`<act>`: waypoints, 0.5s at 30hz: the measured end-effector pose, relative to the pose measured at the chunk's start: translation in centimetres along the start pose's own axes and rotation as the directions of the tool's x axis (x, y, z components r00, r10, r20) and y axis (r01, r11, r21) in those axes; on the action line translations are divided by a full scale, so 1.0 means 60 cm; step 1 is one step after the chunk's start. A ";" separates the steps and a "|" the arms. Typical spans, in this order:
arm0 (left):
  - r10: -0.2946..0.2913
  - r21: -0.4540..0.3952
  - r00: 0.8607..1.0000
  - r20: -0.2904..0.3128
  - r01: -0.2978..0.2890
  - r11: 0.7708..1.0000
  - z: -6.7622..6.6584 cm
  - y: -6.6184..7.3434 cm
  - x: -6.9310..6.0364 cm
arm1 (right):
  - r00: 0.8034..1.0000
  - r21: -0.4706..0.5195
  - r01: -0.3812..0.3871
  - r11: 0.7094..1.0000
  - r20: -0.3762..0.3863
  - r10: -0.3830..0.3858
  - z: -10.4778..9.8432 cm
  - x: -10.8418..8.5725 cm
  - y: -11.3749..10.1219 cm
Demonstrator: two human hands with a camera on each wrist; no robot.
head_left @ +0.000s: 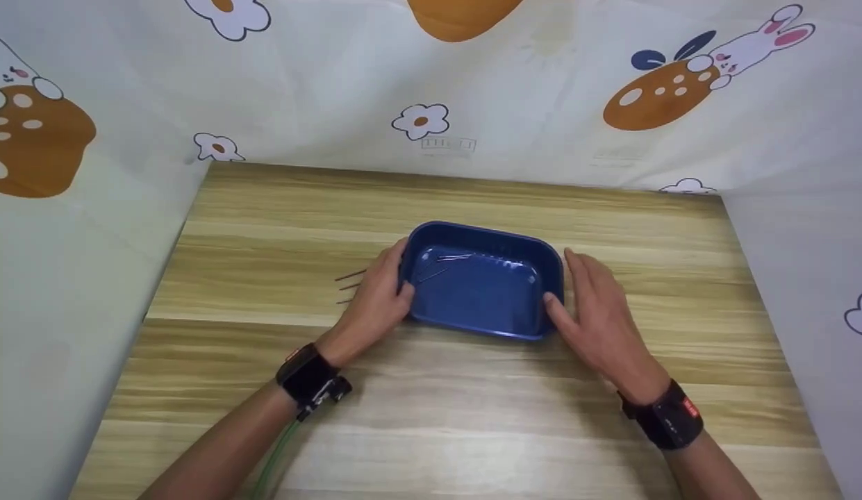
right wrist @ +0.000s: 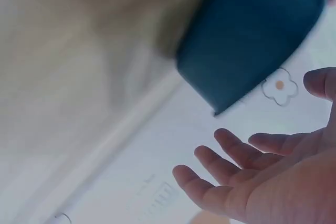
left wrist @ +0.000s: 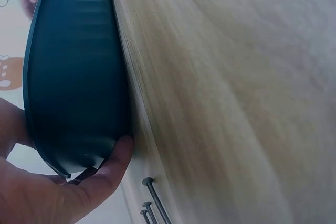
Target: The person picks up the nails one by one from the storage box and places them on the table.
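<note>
A blue plastic basin (head_left: 481,297) stands in the middle of the wooden table, with a few thin nails (head_left: 453,258) lying at its left inside. My left hand (head_left: 378,292) grips the basin's left end, thumb at the rim and fingertips low on the outer wall, as the left wrist view shows. At the other end, my right hand (head_left: 601,319) is spread beside the wall. In the right wrist view a gap separates its straight fingers (right wrist: 212,166) from the basin. Three loose nails (left wrist: 157,200) lie on the table just left of my left hand, partly hidden by it in the head view.
The wooden tabletop (head_left: 465,423) extends around the basin on all sides. A printed cloth wall (head_left: 521,104) with rabbits and flowers rises at the back and both sides. A green cable (head_left: 274,455) runs from the left wrist strap (head_left: 309,378).
</note>
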State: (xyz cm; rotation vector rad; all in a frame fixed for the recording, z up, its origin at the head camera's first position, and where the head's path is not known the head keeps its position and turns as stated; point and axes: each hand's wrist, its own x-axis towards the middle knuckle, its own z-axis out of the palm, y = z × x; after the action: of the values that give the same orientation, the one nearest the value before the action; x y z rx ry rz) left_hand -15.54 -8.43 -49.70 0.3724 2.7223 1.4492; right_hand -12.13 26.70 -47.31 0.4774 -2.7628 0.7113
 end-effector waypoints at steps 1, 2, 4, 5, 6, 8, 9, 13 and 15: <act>-0.002 0.000 1.000 -0.002 0.002 1.000 0.000 0.000 -0.001 | 1.000 -0.002 0.020 1.000 -0.016 -0.020 -0.005 0.003 -0.002; -0.002 0.000 1.000 -0.005 0.002 1.000 0.000 0.001 -0.001 | 0.999 -0.008 0.043 0.999 -0.030 -0.043 -0.009 0.006 -0.004; -0.001 -0.003 1.000 -0.007 0.001 1.000 0.000 0.001 -0.001 | 0.994 -0.018 0.090 0.996 -0.054 -0.091 -0.015 0.010 -0.007; 0.001 -0.005 1.000 -0.006 -0.001 1.000 0.000 0.001 -0.001 | 0.992 -0.024 0.110 0.994 -0.061 -0.111 -0.017 0.011 -0.008; 0.005 -0.007 1.000 -0.006 -0.005 1.000 0.001 0.002 -0.001 | 0.990 -0.027 0.127 0.992 -0.066 -0.128 -0.020 0.012 -0.009; 0.013 -0.014 1.000 -0.007 -0.013 1.000 0.001 0.001 0.000 | 0.986 -0.034 0.151 0.988 -0.067 -0.153 -0.022 0.016 -0.013; 0.015 -0.018 1.000 -0.007 -0.015 1.000 0.001 0.001 0.000 | 0.985 -0.036 0.159 0.987 -0.063 -0.161 -0.024 0.018 -0.016; 0.014 -0.023 1.000 -0.003 -0.014 1.000 0.000 0.001 -0.001 | 0.984 -0.045 0.174 0.984 -0.035 -0.176 -0.031 0.031 -0.027; 0.007 -0.023 1.000 0.002 -0.007 1.000 0.000 0.002 -0.002 | 0.983 -0.051 0.180 0.982 -0.015 -0.181 -0.034 0.037 -0.033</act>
State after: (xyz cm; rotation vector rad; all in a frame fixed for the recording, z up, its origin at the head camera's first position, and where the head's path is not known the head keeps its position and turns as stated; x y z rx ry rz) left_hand -15.42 -8.42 -49.61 0.3832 2.7030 1.4794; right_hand -13.13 25.51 -44.02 0.6957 -2.6687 0.5993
